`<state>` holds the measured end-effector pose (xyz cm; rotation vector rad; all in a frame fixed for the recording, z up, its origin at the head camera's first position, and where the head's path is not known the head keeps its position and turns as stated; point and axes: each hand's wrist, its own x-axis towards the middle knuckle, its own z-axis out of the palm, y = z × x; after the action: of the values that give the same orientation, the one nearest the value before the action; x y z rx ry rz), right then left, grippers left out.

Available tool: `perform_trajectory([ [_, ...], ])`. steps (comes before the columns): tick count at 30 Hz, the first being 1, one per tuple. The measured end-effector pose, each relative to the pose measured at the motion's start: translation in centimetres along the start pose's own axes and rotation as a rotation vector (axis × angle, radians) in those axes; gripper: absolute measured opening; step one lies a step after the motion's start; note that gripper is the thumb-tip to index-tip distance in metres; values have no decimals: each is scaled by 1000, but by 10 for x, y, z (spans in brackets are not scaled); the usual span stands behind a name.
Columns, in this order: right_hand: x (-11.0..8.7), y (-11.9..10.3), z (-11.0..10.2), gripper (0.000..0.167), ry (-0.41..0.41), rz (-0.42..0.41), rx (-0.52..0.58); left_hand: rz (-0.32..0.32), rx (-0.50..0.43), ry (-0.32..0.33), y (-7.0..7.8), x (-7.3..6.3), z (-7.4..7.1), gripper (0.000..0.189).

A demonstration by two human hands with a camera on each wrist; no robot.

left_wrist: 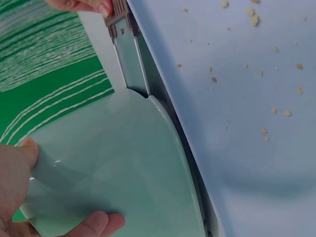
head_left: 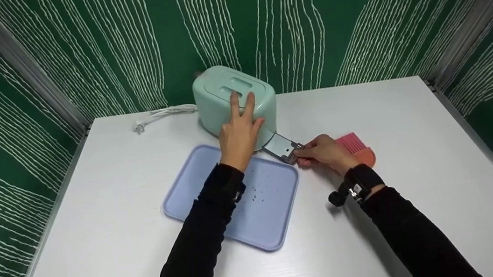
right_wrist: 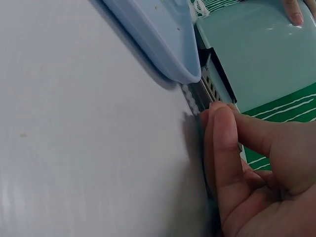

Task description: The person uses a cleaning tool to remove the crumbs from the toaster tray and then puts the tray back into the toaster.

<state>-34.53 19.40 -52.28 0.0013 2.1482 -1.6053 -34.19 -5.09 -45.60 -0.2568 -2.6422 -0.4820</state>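
Note:
A mint-green toaster (head_left: 211,102) stands at the back of the white table. My left hand (head_left: 237,139) rests on it with fingers spread, two of them reaching over the top. In the left wrist view, the toaster's smooth side (left_wrist: 113,148) lies between the thumb and the fingers. A crumb tray (head_left: 279,145) sticks partly out of the toaster's lower end. My right hand (head_left: 323,151) pinches the crumb tray's dark outer edge between thumb and fingers. Below the toaster lies a light-blue tray (head_left: 195,177) with scattered crumbs (left_wrist: 264,131) on it.
Beside the right hand lies a brush (head_left: 363,154) with pink bristles and an orange body, partly covered by the hand. A white cord with a plug (head_left: 139,127) extends left from the toaster. Green walls with white lines (head_left: 289,25) enclose the table's back and sides.

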Motion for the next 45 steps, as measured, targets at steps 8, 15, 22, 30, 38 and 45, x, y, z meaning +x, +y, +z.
perform_trajectory([
  [8,-1,-1,1,42,11,60,63,-1,-1,-11,-1,-2,1,66],
  [15,7,-7,7,45,44,81,198,13,3,-13,-2,-1,-2,65],
  [22,9,-8,8,44,17,88,189,3,25,-25,-2,-1,-1,66],
  [30,11,-7,13,39,19,50,113,-11,-12,-38,-3,-1,0,66],
  [38,14,-7,20,40,13,20,132,-12,-11,-31,-1,0,0,66],
  [45,18,-7,23,40,14,6,117,-8,-2,-42,1,-1,-2,66],
])
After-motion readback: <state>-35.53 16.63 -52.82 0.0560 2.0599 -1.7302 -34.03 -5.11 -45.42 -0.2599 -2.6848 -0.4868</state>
